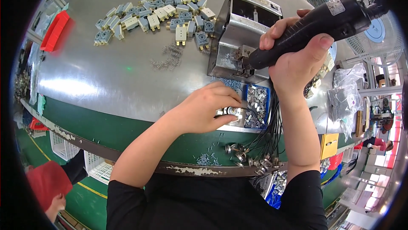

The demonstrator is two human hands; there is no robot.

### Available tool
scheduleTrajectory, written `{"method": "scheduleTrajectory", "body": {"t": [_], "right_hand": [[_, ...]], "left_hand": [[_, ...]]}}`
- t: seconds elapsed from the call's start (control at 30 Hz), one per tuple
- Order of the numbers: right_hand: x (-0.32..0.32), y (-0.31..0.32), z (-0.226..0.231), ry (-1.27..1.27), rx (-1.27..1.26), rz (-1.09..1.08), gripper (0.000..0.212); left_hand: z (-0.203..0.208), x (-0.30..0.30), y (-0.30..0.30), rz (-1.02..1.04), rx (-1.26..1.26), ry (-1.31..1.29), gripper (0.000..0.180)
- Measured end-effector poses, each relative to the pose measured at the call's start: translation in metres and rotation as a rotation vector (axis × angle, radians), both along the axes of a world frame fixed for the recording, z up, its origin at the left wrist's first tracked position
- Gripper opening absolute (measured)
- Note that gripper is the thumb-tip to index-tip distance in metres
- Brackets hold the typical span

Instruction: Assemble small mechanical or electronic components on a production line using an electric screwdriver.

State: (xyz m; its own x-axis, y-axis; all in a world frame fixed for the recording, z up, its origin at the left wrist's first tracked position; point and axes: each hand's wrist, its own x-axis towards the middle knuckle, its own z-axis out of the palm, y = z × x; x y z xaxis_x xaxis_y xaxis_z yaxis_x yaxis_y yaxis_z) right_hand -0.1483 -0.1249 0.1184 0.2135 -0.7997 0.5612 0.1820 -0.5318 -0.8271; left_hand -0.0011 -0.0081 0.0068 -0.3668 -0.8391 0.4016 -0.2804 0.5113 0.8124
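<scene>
My right hand [291, 70] grips a black electric screwdriver [318, 26], its nose pointing down and left at the front of a metal screw feeder [244, 28]. Between the fingertips of my left hand [197, 107] is a small round metal part [230, 110], partly covered by the fingers. A dark cable seems to run from it. Right beside that hand sits a blue tray [268, 111] of small metal pieces. Loose screws [231, 84] lie just behind it, in front of the feeder. The screwdriver's tip is hidden against the feeder.
Many grey and cream plug-like blocks [161, 15] spread over the far left of the metal table, with springs [170, 58] nearer. Cabled metal discs [240, 155] and scattered screws [207, 159] lie at the green front edge. A red bin [55, 30] stands far left; a person in red [49, 183] is lower left.
</scene>
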Motion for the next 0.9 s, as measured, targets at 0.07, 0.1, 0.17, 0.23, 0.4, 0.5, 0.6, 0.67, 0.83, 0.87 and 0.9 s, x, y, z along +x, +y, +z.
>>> {"method": "scheduleTrajectory", "body": {"t": [0.07,0.1,0.17,0.23,0.4,0.5,0.6,0.67,0.83,0.87,0.9], "right_hand": [[0.001,0.002,0.000,0.011,-0.009,0.002,0.105],[0.002,0.004,-0.001,0.024,-0.013,0.006,0.105],[0.003,0.010,0.004,0.041,0.049,0.016,0.106],[-0.001,0.023,0.010,0.071,0.135,0.030,0.107],[-0.010,0.052,0.012,0.137,0.271,0.231,0.117],[-0.008,0.056,-0.004,0.124,0.242,0.289,0.119],[-0.004,0.061,-0.009,0.178,0.257,0.261,0.122],[-0.003,0.063,-0.012,0.182,0.279,0.247,0.123],[-0.003,0.067,-0.019,0.190,0.249,0.243,0.122],[-0.001,0.068,-0.020,0.191,0.251,0.244,0.122],[0.002,0.069,-0.020,0.156,0.251,0.206,0.121]], "left_hand": [[-0.001,0.000,-0.001,-0.002,0.000,-0.001,0.032],[-0.003,0.000,-0.001,0.004,-0.007,0.004,0.033],[-0.006,0.001,-0.001,0.013,-0.005,0.012,0.034],[-0.007,0.001,0.000,0.004,-0.016,0.025,0.034],[-0.002,0.004,0.000,0.029,0.009,0.001,0.027],[-0.006,0.004,0.000,0.049,0.028,-0.018,0.027],[-0.012,0.002,0.001,0.057,0.000,-0.011,0.030],[-0.014,0.001,0.001,0.066,-0.014,-0.014,0.031],[-0.016,0.000,0.003,0.079,-0.042,-0.017,0.031],[-0.016,0.000,0.003,0.080,-0.040,-0.016,0.031],[-0.016,0.000,0.002,0.074,-0.032,-0.023,0.031]]}}
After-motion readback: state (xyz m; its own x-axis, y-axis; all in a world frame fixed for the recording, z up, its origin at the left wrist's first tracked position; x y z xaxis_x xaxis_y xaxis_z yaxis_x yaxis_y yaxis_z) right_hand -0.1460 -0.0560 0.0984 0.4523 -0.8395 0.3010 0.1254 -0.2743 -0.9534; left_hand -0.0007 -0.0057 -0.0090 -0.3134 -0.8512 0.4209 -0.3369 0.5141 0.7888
